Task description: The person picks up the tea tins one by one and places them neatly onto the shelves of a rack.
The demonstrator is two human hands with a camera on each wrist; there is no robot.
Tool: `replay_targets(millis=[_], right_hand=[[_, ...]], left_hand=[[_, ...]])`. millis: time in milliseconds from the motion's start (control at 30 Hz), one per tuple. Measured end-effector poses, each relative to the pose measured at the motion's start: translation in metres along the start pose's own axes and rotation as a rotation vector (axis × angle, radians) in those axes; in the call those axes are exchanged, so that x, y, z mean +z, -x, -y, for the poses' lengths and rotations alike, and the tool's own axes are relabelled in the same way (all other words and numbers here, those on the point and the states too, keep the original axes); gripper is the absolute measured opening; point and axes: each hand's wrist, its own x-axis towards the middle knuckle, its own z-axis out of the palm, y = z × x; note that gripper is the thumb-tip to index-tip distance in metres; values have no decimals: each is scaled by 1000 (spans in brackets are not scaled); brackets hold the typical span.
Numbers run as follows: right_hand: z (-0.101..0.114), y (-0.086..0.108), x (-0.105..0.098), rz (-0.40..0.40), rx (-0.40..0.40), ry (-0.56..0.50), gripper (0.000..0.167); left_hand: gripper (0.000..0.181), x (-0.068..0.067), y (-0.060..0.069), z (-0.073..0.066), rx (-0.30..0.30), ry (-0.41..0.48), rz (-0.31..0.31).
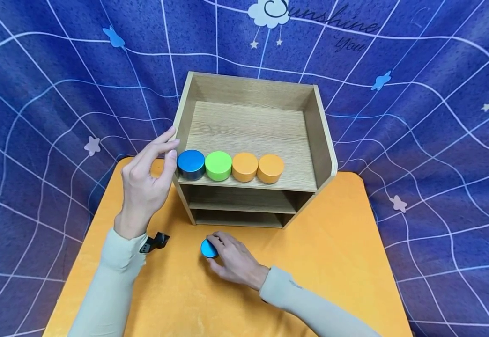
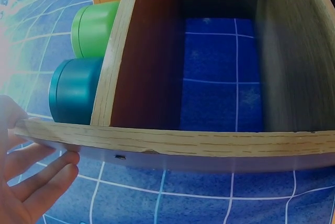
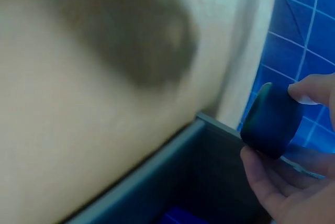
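Note:
My right hand [image 1: 238,260] pinches a blue round tin [image 1: 209,248] between thumb and fingers, just above the orange tabletop in front of the wooden shelf [image 1: 250,124]. The right wrist view shows the same tin [image 3: 273,119] tilted and dark. At the shelf's left side panel [image 2: 209,143], my left hand [image 1: 145,180] touches the edge with extended fingers [image 2: 49,182]. Beside it, in a row along the top board's front edge, stand a darker blue tin [image 1: 191,164], a green tin [image 1: 218,165] and two orange tins [image 1: 245,166].
The shelf has lower compartments [image 1: 244,202] facing the front. Blue patterned cloth [image 1: 438,140] surrounds the orange table [image 1: 333,262]. A black strap [image 1: 155,242] sits at my left wrist.

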Motion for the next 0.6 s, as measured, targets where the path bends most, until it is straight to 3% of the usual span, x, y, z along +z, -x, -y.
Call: replay_targets(millis=[600], right_hand=[[3, 25, -92, -120, 55, 19, 53]], left_hand=[[33, -1, 0, 8, 6, -9, 17]])
